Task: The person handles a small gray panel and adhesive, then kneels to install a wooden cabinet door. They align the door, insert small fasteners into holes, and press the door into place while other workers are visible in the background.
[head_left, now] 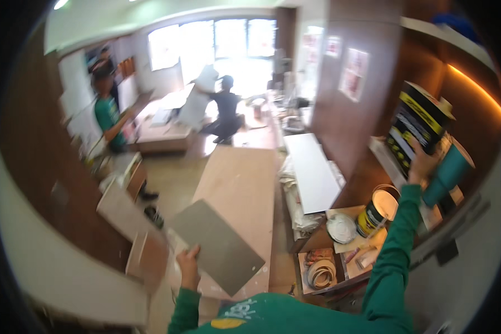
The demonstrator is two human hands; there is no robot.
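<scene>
Green shirt cloth (295,314) crowds the lower edge of the frame. At lower centre the left hand (188,268) grips a grey panel (217,245) by its edge, its corners jutting over a long wooden tabletop (236,172). At the right, the right hand (425,161) grasps a tilted black can (414,125) low down — tight quarters, a teal container (448,172) just beside. Floor (177,181) runs left of the tabletop; upper centre, a person (227,111) crouches before bright windows (231,42).
</scene>
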